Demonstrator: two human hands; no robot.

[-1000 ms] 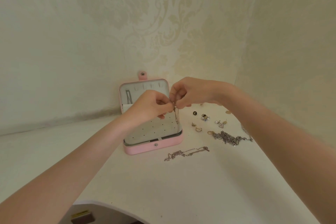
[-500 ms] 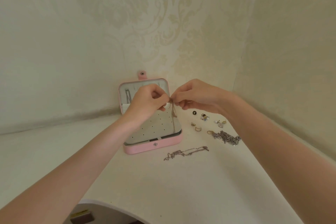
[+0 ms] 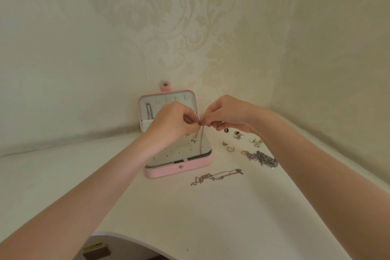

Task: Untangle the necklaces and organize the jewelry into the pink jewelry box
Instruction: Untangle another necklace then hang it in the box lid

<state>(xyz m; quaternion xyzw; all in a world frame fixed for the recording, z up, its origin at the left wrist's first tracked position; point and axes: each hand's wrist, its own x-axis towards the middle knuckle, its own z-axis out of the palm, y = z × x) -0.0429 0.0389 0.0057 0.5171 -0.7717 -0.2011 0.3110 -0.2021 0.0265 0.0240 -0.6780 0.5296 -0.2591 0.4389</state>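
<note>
Thin necklace (image 3: 202, 139) hangs near-vertical, long axis up-down, above open pink jewelry box (image 3: 179, 171) near worktop (image 3: 211, 217) back corner. Left hand (image 3: 168, 120) and right hand (image 3: 230, 115) both pinch its top, fingertips almost touching. Lid hooks lie just behind hands; left hand nearer.

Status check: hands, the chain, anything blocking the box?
Left hand and right hand both pinch thin necklace, hanging over open pink jewelry box. Two chains, rings, earrings wait on table. Nothing blocking.
</note>
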